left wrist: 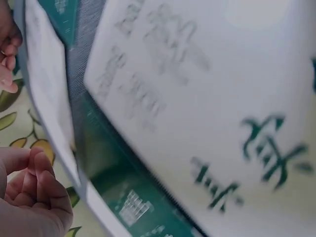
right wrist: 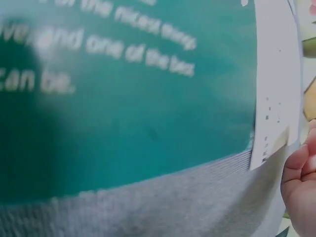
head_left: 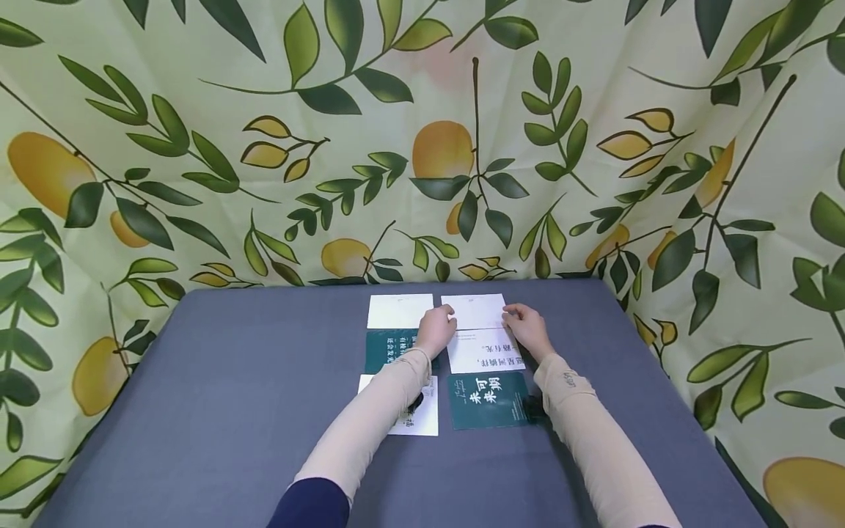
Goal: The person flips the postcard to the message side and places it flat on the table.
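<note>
White card (head_left: pixel 472 312) at the far right, flanked on both sides

The left hand (head_left: pixel 436 331) is at its left edge, the right hand (head_left: pixel 528 330) at its right; the hands are apart, fingers bent, though whether either pinches the card I cannot tell. A careless push nearward could knock the adjoining middle white card (head_left: pixel 482 353) askew, and a low left sleeve (head_left: pixel 372 414) might drag the near left card (head_left: pixel 428 414). The bench's (head_left: pixel 264 352) far edge lies close beyond; wider room opens leftward.
</note>
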### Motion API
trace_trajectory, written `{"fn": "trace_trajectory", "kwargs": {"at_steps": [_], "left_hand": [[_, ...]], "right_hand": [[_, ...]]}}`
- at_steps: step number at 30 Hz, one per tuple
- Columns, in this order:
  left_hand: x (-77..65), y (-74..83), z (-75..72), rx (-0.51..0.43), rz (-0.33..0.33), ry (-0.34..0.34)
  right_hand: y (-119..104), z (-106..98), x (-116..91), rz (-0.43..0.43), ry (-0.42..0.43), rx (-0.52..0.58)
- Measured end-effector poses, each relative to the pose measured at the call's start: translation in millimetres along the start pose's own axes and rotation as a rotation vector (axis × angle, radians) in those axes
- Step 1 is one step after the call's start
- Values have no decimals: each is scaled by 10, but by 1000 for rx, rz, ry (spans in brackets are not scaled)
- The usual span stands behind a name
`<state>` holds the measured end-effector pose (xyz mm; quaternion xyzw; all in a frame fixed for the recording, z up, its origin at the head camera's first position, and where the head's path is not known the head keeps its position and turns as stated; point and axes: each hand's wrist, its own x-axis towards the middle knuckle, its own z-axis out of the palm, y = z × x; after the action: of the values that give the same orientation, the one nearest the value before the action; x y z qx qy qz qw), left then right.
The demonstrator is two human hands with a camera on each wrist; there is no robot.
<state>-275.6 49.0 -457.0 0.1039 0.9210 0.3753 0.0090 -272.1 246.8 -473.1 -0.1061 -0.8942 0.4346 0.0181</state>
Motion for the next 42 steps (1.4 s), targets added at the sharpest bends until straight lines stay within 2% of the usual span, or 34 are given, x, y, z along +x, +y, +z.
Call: {"fn": "trace_trajectory", "kwargs": {"at_steps": [4,9,11,16,23,33,42], "left_hand": [[-32,29,-102,0,12,-3],[-115,-13,-228,15,49,22],[-160,-56,-286,4,57,38],[-276,-174,-461,-43,26,89],[-414,-254,-682,-51,2,113],[-649,-446,-829,-28,-133,103],[-778,-615,-828,-78,-252,74]], "right_hand": [[24,31,39,-20,29,95],[214,177,144,-92,23,207],[123,196,61,-98,-5,228],[-331,188,-295,-44,-44,233],[-560,245,-443,-16,-126,262],[-739,411,-620,-29,-187,303],[-776,558,-765,-28,-259,304]]}}
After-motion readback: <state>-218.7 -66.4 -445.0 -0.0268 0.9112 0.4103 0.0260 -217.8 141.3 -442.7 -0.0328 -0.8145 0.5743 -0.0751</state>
